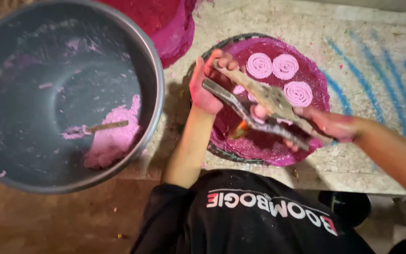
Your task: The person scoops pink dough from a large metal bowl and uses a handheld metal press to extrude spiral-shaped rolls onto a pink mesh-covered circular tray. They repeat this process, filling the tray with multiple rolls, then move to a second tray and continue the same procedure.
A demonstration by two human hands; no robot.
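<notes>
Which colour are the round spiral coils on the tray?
Pink round spiral coils; the head view shows them best.

Big bowl (34, 70): dull grey metal, smeared with pink paste. Press tool (264, 106): worn metal arms, dough-crusted, matt. Round tray (316, 94): pink cloth cover, damp sheen. Spirals (285, 66): soft pink dough, ridged. Floor (377, 42): rough speckled stone, blue chalky streaks

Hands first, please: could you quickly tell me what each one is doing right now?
Left hand: closed around the end of the hinged press tool.
Right hand: closed on the tool's other end, over the round pink mat.
</notes>
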